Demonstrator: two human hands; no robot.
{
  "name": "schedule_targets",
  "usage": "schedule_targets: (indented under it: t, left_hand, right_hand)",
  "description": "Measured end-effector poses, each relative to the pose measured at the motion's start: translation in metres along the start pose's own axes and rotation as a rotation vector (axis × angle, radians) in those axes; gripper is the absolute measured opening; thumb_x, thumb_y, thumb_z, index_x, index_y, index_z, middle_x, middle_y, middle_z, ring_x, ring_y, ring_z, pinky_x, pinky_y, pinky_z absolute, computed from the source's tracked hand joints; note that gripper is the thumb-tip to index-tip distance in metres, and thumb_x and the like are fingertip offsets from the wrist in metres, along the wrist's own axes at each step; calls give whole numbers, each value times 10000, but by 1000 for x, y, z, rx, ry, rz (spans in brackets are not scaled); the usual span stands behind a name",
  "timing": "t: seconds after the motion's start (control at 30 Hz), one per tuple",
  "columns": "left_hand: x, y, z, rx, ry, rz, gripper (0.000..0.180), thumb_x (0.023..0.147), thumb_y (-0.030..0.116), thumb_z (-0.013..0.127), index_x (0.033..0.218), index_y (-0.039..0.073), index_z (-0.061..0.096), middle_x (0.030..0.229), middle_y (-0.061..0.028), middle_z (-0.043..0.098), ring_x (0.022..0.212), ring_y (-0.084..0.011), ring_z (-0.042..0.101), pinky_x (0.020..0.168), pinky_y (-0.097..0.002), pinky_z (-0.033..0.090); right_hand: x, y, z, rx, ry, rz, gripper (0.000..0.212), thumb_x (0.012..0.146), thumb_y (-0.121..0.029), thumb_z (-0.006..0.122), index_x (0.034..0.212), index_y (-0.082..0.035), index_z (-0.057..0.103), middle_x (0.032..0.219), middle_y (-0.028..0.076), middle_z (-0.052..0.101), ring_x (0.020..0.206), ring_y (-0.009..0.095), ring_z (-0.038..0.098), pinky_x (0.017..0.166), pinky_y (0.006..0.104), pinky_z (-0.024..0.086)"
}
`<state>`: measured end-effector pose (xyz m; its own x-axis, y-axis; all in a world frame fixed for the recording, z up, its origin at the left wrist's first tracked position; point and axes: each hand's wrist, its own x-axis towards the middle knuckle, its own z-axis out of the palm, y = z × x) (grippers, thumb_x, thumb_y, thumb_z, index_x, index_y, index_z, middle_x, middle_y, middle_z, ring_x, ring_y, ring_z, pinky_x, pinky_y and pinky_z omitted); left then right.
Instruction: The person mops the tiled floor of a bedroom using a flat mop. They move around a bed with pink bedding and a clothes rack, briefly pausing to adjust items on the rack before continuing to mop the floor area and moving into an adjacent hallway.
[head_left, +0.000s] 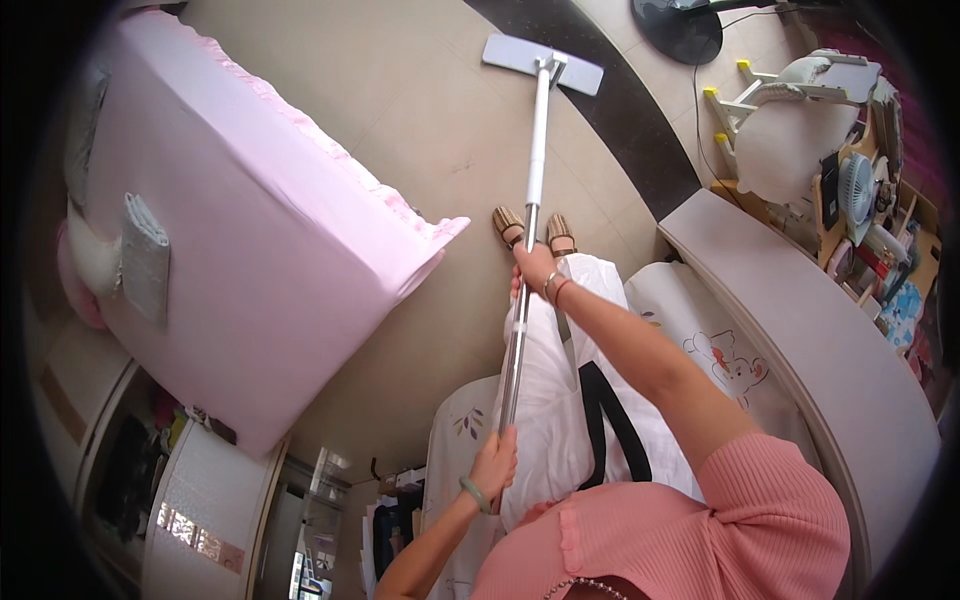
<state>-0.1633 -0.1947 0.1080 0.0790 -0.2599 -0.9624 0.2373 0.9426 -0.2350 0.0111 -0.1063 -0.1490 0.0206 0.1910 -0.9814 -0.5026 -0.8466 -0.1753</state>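
Observation:
A flat mop [518, 360] with a silver and white pole slants away from me across the floor. My right hand [535, 268] grips its pole around the middle, just above my feet in the picture. Lower down, near the pole's top end, my left hand [493, 462] is wrapped round it, with a green bangle on the wrist. The mop's white rectangular head [522, 55] lies at the far end, partly over the tan tiles and partly over a dark floor strip [640, 130].
A bed with a pink cover [260, 210] stands on the left. To the right are a low pale ledge [780, 270], a white chair [790, 140] and a cluttered desk with a small fan [856, 188]. A black round base [680, 30] and its cable sit at the far right.

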Motion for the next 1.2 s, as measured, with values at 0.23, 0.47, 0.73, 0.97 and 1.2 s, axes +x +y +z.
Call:
schedule_targets:
  t: [0.23, 0.47, 0.73, 0.97, 1.2]
  left_hand:
    - [-62, -131, -42, 442, 157, 153, 451, 910, 481, 366, 683, 93, 400, 518, 11, 378, 388, -98, 326, 353, -259, 278]
    - [-46, -52, 4, 70, 43, -218, 488, 913, 507, 325, 694, 73, 369, 480, -8, 310, 355, -105, 305, 347, -259, 289]
    - [54, 46, 63, 198, -141, -90, 450, 903, 526, 335, 779, 93, 347, 518, -2, 300, 378, -91, 277, 361, -257, 317]
    - [58, 23, 39, 439, -97, -183, 453, 899, 515, 363, 742, 91, 341, 510, -2, 313, 369, -91, 285, 353, -258, 314]
    - [83, 17, 27, 621, -178, -213, 442, 883, 517, 402, 769, 93, 350, 546, -4, 343, 390, -92, 312, 353, -270, 322]
  right_hand:
    - [-108, 113, 23, 109, -67, 309, 231, 850, -192, 422, 849, 34, 379, 581, 123, 465, 395, 222, 502, 345, 397, 486]
    - [-65, 57, -12, -16, -63, 156, 257, 875, -174, 433, 882, 77, 377, 631, 163, 511, 395, 257, 532, 332, 406, 493]
    - [13, -59, -91, 36, 69, -20, 215, 851, -160, 419, 818, 52, 410, 615, 103, 489, 420, 184, 524, 347, 339, 494]
    - [-5, 18, -117, 229, 203, 5, 192, 847, -186, 429, 820, -2, 383, 582, 82, 457, 405, 179, 500, 346, 354, 486]
    - [6, 80, -159, 424, 278, 28, 183, 827, -175, 408, 843, 6, 390, 599, 82, 448, 410, 186, 478, 363, 386, 486]
